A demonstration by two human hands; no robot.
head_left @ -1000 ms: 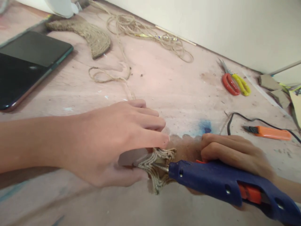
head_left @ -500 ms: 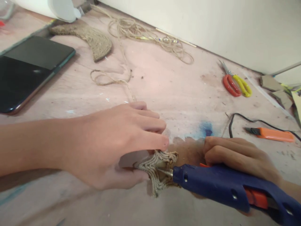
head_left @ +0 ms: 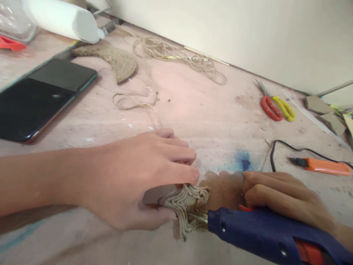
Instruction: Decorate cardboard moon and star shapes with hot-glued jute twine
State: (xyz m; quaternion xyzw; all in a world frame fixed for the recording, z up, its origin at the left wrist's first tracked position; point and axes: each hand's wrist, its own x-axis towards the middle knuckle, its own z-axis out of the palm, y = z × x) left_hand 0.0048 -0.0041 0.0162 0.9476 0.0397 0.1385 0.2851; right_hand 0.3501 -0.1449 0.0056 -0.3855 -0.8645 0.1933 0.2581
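L hand [head_left: 143,180], lower ctr of frame, pinches twine star [head_left: 181,207]; R hand [head_left: 286,193], lower R, curled round blue glue gun [head_left: 253,230], nozzle [head_left: 200,218] at star.

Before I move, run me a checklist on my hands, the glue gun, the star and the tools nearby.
1. Left hand on the rope star: ok, holding its edge.
2. Right hand on the glue gun: ok, gripping it.
3. Nozzle placement: ok, tip within the star's outline.
4. Left thumb clearance: probably not ok, close to the nozzle tip.
5. Nozzle heat: cannot tell.
6. Scissors and orange cutter: ok, lying apart from both hands.
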